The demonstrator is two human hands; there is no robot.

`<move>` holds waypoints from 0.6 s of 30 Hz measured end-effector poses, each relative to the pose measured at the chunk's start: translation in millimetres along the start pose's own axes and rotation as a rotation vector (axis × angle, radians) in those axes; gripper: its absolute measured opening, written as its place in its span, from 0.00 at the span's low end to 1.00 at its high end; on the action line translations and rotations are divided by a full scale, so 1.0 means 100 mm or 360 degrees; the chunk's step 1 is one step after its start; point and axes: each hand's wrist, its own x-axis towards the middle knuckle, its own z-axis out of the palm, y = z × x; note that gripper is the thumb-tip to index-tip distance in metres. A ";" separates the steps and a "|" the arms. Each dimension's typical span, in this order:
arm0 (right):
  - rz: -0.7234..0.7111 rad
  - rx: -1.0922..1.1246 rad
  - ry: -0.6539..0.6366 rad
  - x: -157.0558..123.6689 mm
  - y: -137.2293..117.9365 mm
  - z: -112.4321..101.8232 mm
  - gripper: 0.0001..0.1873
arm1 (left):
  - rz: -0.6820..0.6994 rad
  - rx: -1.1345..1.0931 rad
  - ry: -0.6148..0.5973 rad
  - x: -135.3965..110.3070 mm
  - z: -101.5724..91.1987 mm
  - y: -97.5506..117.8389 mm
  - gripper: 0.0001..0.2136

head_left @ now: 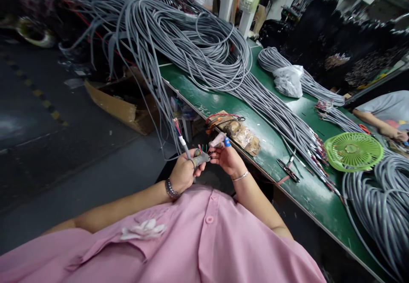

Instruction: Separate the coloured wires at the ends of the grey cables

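My left hand (184, 173) is closed around the end of a grey cable (186, 149), its taped fingers pinching near the stripped tip. Thin coloured wires (203, 148) fan out from that tip between my hands. My right hand (227, 157) is pinched at those wire ends, with taped fingertips and a blue cap on one finger. Both hands hover in front of my pink shirt, just off the near edge of the green table (271, 147). The cable runs up into a big hanging bundle of grey cables (179, 36).
A brown taped block (241, 135) with red wires lies on the table edge. Black cutters (288, 170), a green plastic basket (353, 151), a white plastic bag (289, 81) and more cable bundles (383, 202) lie further right. Another person's arm (380, 121) rests at far right. A cardboard box (121, 104) sits on the floor.
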 end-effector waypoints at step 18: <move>-0.0385 -0.0950 -0.0073 -0.24 -0.08 0.13 0.18 | -0.0231 0.0373 -0.0245 0.01 -0.09 -0.06 0.09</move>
